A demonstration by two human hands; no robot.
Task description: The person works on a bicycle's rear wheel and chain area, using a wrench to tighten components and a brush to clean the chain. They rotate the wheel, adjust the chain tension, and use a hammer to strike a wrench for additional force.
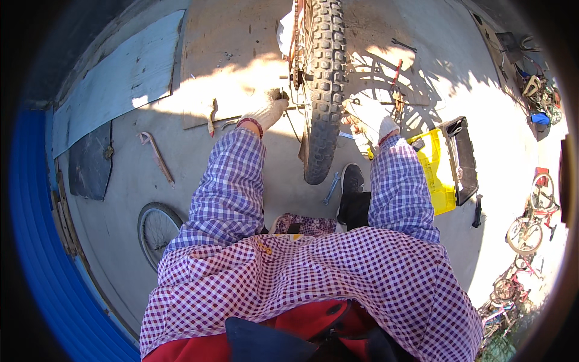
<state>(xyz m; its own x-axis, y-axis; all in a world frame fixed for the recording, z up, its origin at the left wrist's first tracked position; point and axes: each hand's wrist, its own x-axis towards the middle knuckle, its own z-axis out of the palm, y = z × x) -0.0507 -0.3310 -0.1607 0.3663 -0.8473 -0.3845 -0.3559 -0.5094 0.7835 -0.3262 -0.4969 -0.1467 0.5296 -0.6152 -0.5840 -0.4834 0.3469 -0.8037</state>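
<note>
The left hand's fingers (277,103), in a white glove, are curled inward beside the wheel's axle; I cannot tell whether they grip anything. The right hand (373,117), also gloved, has its fingers bent close on the tyre's other side, and what they hold, if anything, cannot be made out. Between the 2 hands is the bicycle wheel with its knobby tyre (327,90), crossing the near edge of the brown board (226,30) in this view, with a chain (295,51) along its left side. Farther out on the floor (126,181), a wrench (331,188) lies beside a dark shoe (352,179), a yellow case (436,178) lies right of the right forearm, and a loose wheel (158,232) lies toward the left edge.
</note>
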